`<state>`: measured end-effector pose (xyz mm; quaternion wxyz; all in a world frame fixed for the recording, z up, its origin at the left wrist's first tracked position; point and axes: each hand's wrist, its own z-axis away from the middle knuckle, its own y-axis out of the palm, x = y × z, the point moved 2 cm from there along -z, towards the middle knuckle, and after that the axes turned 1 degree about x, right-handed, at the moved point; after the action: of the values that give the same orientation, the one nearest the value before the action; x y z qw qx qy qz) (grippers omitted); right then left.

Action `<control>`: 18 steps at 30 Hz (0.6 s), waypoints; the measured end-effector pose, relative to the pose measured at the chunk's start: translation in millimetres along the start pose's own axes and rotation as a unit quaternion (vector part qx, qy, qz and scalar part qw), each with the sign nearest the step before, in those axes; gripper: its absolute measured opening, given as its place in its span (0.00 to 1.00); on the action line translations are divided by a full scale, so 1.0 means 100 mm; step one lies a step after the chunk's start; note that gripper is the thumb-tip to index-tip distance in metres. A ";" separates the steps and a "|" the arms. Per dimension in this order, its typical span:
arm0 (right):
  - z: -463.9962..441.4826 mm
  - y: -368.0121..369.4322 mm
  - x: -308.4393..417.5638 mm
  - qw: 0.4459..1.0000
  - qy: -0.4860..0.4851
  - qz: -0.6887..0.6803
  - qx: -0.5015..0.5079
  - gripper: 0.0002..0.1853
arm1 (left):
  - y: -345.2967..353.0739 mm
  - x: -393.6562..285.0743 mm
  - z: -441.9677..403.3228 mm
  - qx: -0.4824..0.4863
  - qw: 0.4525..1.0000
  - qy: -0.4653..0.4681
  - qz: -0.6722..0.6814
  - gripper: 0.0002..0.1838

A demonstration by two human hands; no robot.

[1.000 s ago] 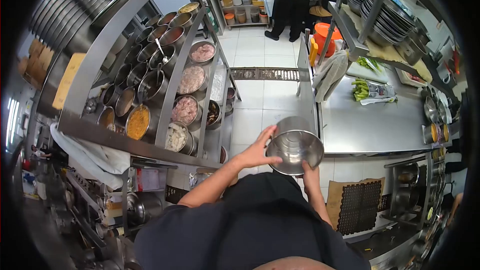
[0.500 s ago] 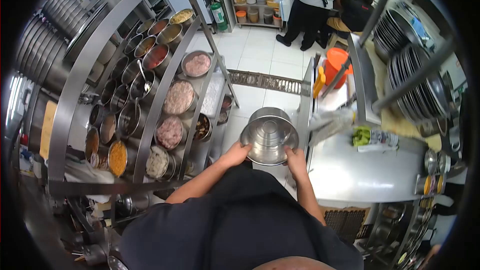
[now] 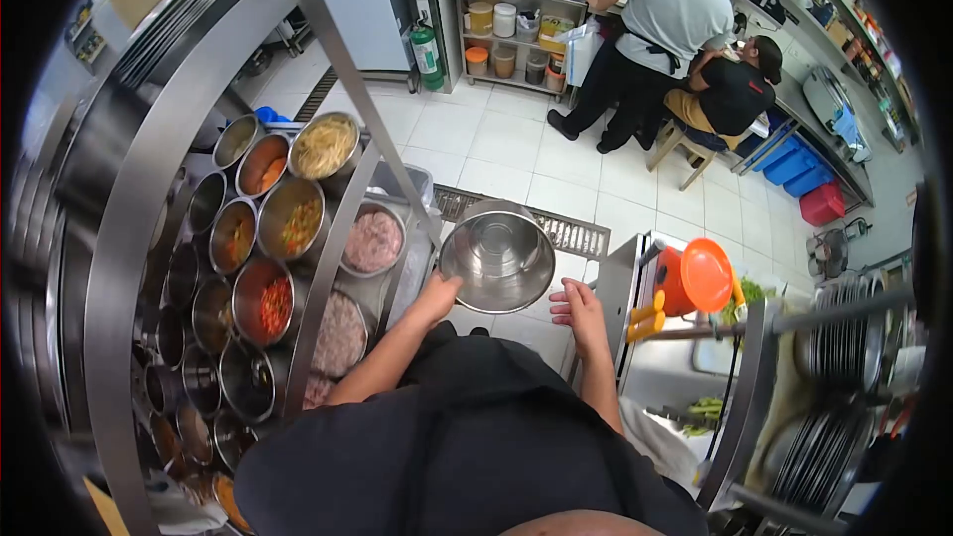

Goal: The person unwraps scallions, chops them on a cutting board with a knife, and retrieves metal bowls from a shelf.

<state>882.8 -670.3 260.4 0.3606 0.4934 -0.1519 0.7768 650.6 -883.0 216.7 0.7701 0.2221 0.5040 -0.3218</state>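
Note:
A shiny steel bowl hangs in front of me over the tiled floor, its open top tilted toward me; nothing shows inside it. My left hand grips its rim on the lower left side, fingers partly hidden by the wall. To the right of the bowl, my right hand is apart from it, fingers spread and holding nothing. The rack with steel pots stands beside my left arm. Nearest to the right hand on the far side is a steel counter.
The left metal rack holds several pots, including chopped red peppers and pale meat. At right are an orange container and stacked plates. Two people are ahead, one on a stool. A drain grate crosses the floor.
I have moved forward along the aisle. My right hand has let go of the bowl's rim and opened, while the left still holds it. The bowl has shifted slightly left in view.

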 end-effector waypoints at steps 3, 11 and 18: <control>-0.62 0.05 0.23 1.000 0.001 0.014 -0.004 0.23 | -0.11 0.24 -0.77 -0.068 0.992 -0.062 -0.086 0.29; -2.76 0.30 1.04 0.990 0.004 0.104 0.097 0.20 | 0.06 -0.77 -1.99 -0.075 0.996 -0.014 0.037 0.26; -4.66 0.62 2.40 0.960 0.004 0.159 0.231 0.23 | -0.06 -1.33 -3.31 -0.314 0.947 0.029 0.064 0.35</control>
<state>471.2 -338.9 260.6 0.1090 0.5293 -0.0439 0.8402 398.8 -629.8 209.0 0.8048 0.0104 0.5864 -0.0912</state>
